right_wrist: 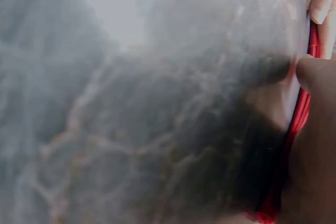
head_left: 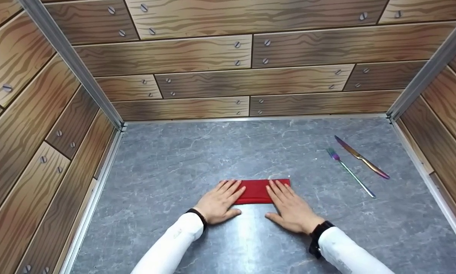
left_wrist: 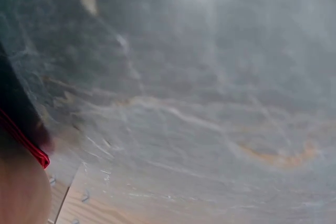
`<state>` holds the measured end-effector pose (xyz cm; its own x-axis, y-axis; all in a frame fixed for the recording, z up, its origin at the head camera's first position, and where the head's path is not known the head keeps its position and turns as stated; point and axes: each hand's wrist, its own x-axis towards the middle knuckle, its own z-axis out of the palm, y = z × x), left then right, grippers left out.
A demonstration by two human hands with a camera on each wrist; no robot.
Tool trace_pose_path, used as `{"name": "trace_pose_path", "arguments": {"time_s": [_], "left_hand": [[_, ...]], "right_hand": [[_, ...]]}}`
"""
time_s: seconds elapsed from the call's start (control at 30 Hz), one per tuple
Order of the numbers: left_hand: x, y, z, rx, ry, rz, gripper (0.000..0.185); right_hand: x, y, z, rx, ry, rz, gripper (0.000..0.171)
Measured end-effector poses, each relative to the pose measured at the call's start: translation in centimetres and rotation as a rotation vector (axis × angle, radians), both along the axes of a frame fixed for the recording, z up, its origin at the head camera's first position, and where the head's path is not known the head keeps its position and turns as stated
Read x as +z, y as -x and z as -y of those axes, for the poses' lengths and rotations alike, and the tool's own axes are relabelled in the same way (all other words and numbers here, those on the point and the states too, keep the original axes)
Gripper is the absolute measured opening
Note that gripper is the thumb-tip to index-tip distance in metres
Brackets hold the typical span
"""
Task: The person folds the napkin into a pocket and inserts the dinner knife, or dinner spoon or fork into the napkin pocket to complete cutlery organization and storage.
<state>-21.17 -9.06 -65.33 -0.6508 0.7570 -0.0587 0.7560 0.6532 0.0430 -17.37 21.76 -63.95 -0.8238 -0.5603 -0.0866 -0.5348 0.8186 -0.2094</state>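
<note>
A folded red cloth (head_left: pixel 255 191) lies flat on the grey marble table (head_left: pixel 174 160), near its front middle. My left hand (head_left: pixel 219 199) presses on the cloth's left end with straight fingers. My right hand (head_left: pixel 289 205) lies flat on its right end, fingers spread forward. Both palms rest on the table just in front of the cloth. In the left wrist view only a thin red edge of the cloth (left_wrist: pixel 26 142) shows at the lower left. In the right wrist view the cloth's red edge (right_wrist: pixel 299 124) runs down the right side under my fingers (right_wrist: pixel 315 74).
An iridescent fork (head_left: pixel 349 172) and a matching knife (head_left: pixel 361 156) lie side by side at the right rear of the table. Wood-patterned walls (head_left: pixel 212 76) close in the back and both sides, with metal corner posts (head_left: pixel 72 61).
</note>
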Motion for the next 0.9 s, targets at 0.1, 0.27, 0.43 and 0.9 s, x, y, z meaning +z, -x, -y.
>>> {"name": "trace_pose_path", "arguments": {"time_s": [0.1, 0.27, 0.43, 0.9], "left_hand": [[0.1, 0.1, 0.2, -0.008, 0.009, -0.006, 0.077], [0.0, 0.1, 0.2, -0.019, 0.022, -0.026, 0.077], [0.0, 0.0, 0.3, -0.012, 0.033, -0.024, 0.071], [-0.4, 0.2, 0.3, -0.011, 0.002, -0.031, 0.068]], "right_hand": [[-0.2, 0.0, -0.1, -0.008, 0.002, 0.015, 0.085], [-0.4, 0.0, -0.2, -0.019, 0.005, 0.036, 0.086], [-0.4, -0.1, -0.1, -0.02, 0.014, 0.027, 0.087], [1.7, 0.3, 3.7, -0.121, -0.02, 0.038, 0.083]]}}
